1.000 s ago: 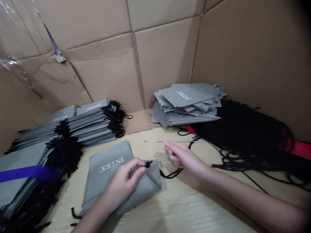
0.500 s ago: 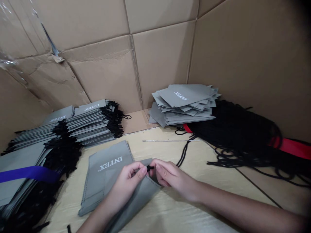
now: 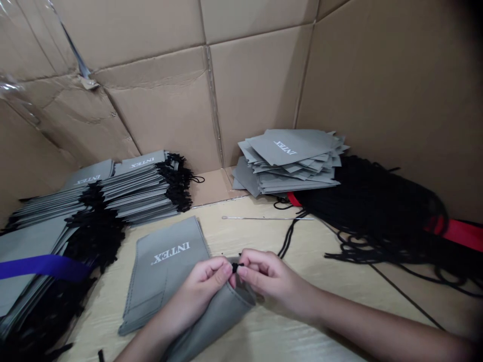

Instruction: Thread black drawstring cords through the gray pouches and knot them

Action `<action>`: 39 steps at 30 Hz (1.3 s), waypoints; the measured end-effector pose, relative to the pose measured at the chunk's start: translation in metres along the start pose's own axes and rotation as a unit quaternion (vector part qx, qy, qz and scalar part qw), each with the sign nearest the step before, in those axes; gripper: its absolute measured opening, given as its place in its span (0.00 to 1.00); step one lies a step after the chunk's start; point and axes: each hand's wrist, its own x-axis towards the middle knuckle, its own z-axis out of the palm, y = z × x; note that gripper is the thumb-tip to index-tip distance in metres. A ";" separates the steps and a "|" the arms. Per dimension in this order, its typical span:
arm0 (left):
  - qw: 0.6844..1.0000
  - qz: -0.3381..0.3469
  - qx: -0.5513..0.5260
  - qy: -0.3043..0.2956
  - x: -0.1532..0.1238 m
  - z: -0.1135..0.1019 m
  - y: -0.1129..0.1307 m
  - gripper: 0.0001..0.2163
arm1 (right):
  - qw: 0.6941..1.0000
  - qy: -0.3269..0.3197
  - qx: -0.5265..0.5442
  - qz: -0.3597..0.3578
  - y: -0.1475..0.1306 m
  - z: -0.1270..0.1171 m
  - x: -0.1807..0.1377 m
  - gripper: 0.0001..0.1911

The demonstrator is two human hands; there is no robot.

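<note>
Between my two hands is a short piece of black cord point(image 3: 236, 267), bunched in what looks like a knot at the mouth of a grey fabric pouch point(image 3: 222, 319). My left hand point(image 3: 211, 279) pinches the cord from the left, thumb against fingers. From the right, my right hand point(image 3: 266, 274) has its thumb and fingertips closed on the cord's other side. The pouch hangs down toward me, its mouth bowed partly open, and my left wrist covers part of it. Just left lies a flat stack of grey INTEX pouches point(image 3: 166, 256).
Stacked pouches with black cord ends point(image 3: 143, 188) stand at the left, and a purple band point(image 3: 45, 266) wraps another bundle. Behind is a loose pile of grey pouches point(image 3: 294, 156). A thin metal rod point(image 3: 260, 218) lies before it. Black cords point(image 3: 370, 211) heap at right against cardboard walls point(image 3: 256, 85).
My fingers have closed in tighter on the cord, with the right thumb now pressing toward the left one. The pouch's mouth has rounded open more. The view has shifted slightly.
</note>
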 end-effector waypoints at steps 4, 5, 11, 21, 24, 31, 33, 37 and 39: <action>1.000 -0.012 -0.010 -0.003 -0.003 0.000 0.004 0.18 | 0.985 -0.004 0.168 0.046 -0.004 0.004 0.001 0.20; 1.000 -0.013 -0.007 -0.004 -0.004 0.000 0.005 0.18 | 0.981 -0.004 0.184 0.053 -0.005 0.005 0.000 0.20; 0.999 -0.032 -0.001 -0.011 -0.006 -0.003 0.009 0.19 | 0.980 -0.034 0.188 0.056 -0.010 0.001 0.000 0.19; 0.998 -0.038 -0.033 -0.023 -0.005 -0.004 0.007 0.18 | 0.995 -0.041 -0.088 -0.006 -0.001 -0.003 -0.006 0.25; 0.997 -0.045 -0.046 -0.039 -0.004 -0.001 0.004 0.18 | 0.980 -0.025 -0.195 -0.024 -0.002 0.001 -0.009 0.21; 0.998 -0.024 -0.020 -0.061 -0.002 0.004 0.005 0.18 | 0.998 -0.024 0.024 0.052 0.001 0.009 -0.003 0.25; 0.997 -0.007 -0.035 -0.070 -0.002 0.007 0.006 0.18 | 0.988 0.000 0.135 0.077 0.004 0.012 -0.003 0.26; 0.998 0.021 0.014 -0.057 -0.002 0.013 0.009 0.18 | 0.931 0.037 0.318 0.177 0.003 0.016 -0.009 0.24; 0.998 0.020 0.043 -0.048 -0.003 0.016 0.013 0.18 | 0.897 0.022 0.377 0.230 -0.003 0.016 -0.013 0.23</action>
